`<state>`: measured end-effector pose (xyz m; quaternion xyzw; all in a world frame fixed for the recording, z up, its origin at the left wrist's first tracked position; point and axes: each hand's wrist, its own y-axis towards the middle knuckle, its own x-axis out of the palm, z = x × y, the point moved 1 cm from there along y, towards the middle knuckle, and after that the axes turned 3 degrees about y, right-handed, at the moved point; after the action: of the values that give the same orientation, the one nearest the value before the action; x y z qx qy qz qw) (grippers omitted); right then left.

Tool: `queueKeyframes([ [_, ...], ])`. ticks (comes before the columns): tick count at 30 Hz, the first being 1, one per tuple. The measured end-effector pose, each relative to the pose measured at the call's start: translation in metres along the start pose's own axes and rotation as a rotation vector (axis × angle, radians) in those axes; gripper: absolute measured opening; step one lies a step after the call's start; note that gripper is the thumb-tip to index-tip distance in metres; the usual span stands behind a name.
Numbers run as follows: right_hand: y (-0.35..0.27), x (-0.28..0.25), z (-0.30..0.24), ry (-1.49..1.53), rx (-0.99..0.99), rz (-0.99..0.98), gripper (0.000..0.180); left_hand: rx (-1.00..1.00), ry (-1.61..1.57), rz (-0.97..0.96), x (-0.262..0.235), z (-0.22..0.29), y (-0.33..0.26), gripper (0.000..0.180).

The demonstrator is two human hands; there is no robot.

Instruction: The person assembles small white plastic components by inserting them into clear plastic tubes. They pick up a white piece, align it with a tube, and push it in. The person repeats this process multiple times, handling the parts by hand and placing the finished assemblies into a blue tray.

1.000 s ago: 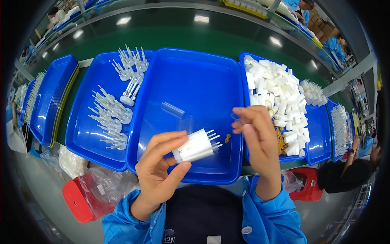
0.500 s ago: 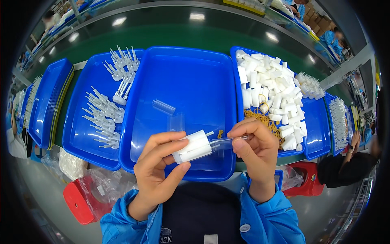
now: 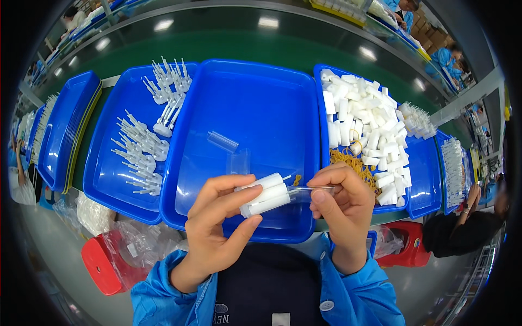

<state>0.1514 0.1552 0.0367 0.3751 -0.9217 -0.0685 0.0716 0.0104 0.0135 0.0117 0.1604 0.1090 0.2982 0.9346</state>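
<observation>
My left hand [image 3: 217, 220] grips a bundle of white cylindrical pieces [image 3: 269, 199], fingers above and thumb below. Thin pale stems stick out of the bundle's right end. Between thumb and fingers, my right hand [image 3: 343, 209] pinches a thin clear plastic piece [image 3: 307, 189], which reaches to that end of the bundle; whether it is a tube or a flat strip I cannot tell. Both hands are over the near part of the middle blue tray [image 3: 261, 98]. In that tray lie a clear plastic tube [image 3: 222, 141], another clear piece [image 3: 238, 161] and a few yellow rubber bands [image 3: 297, 179].
A left blue tray [image 3: 106, 157] holds clusters of white stemmed parts [image 3: 142, 149]. White blocks [image 3: 367, 119] and yellow rubber bands [image 3: 353, 163] fill much of the right tray. Stacked trays [image 3: 65, 130] stand far left, red stools [image 3: 103, 266] below. Other people are nearby.
My left hand and the bundle have shifted slightly right, closer to my right hand. The clear piece now lies more level against the bundle's end. The whole view has shifted a little.
</observation>
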Motion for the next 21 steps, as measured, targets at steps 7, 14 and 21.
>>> queueKeyframes([
  [7, -0.003, 0.004, 0.011, -0.019, -0.116, 0.043, 0.012, -0.008, 0.105, -0.009, 0.002, -0.001, 0.0, 0.037],
  [14, 0.006, -0.008, 0.013, -0.093, -0.14, -0.118, 0.019, 0.036, 0.143, -0.089, -0.002, 0.003, 0.001, 0.036],
  [21, 0.0, 0.014, 0.025, 0.114, -0.13, 0.138, 0.025, 0.075, 0.185, 0.014, 0.009, 0.0, 0.001, 0.044],
])
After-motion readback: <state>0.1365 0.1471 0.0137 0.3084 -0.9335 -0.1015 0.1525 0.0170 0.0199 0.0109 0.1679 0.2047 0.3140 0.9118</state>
